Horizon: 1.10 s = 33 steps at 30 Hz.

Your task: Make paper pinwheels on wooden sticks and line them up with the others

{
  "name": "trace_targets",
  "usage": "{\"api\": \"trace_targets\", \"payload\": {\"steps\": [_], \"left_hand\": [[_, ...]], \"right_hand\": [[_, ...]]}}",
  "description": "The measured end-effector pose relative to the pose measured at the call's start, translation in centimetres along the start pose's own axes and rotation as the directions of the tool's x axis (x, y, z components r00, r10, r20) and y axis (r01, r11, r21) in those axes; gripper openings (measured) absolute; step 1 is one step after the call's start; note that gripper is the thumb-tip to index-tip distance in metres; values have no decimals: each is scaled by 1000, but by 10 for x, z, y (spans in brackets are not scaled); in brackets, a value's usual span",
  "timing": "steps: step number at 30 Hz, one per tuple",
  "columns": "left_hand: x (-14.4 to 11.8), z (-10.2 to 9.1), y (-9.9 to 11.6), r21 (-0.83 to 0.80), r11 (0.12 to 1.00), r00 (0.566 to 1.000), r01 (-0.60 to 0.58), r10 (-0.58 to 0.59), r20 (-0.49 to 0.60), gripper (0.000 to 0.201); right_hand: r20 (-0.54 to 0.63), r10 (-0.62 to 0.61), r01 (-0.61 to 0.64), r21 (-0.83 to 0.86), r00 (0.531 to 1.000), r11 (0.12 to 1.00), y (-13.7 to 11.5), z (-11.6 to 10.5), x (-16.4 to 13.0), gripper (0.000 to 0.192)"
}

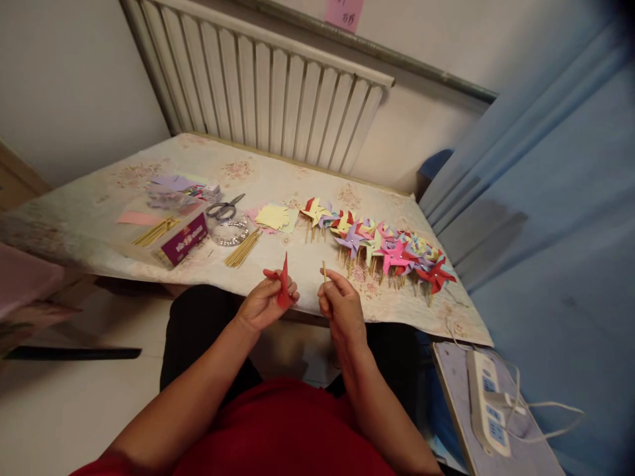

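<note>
In my left hand (262, 303) is a red paper pinwheel (284, 291), pinched between the fingers with its points sticking up. My right hand (343, 304) grips a thin wooden stick (324, 271) that stands nearly upright. The two hands are apart, just over the table's near edge, and stick and paper do not touch. Finished pinwheels (395, 255) in several colours lie bunched on sticks to the right. Beyond my left hand lie a bundle of loose sticks (243, 248), a stack of pale yellow paper (272, 217) and a round clear dish of small shiny pieces (230, 231).
Scissors (224, 209) rest behind the dish. A purple-fronted box (184, 242) with sticks stands left, near a clear container (173, 195) of paper pieces. A flowered cloth covers the table (238, 170). A radiator (278, 99) runs behind; a power strip (489, 403) sits lower right.
</note>
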<state>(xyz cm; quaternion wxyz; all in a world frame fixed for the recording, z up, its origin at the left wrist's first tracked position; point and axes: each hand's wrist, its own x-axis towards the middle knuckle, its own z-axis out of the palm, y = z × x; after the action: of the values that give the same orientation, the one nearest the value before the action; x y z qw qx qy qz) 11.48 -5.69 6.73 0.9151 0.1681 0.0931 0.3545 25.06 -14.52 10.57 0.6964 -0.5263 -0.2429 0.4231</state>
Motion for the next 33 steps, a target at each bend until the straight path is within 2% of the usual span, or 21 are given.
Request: {"api": "trace_targets", "payload": {"steps": [6,14,25,33], "left_hand": [[0,-2,-1,-34,999,1000,7,-6,27,19],[-2,0,-2,-2,1000,999,13,-13,42,22],[-2,3,-3,1,1000,999,25,-25,34,27],[-2,2,-4,-1,1000,999,15,-15,51,21]], "right_hand": [[-8,-13,13,35,1000,999,-2,-1,2,24],[9,5,-5,77,1000,997,-12,0,-1,28],[-32,26,-24,52,999,998,-10,-5,1,18],[-67,29,-27,35,997,999,-10,-5,0,15]]}}
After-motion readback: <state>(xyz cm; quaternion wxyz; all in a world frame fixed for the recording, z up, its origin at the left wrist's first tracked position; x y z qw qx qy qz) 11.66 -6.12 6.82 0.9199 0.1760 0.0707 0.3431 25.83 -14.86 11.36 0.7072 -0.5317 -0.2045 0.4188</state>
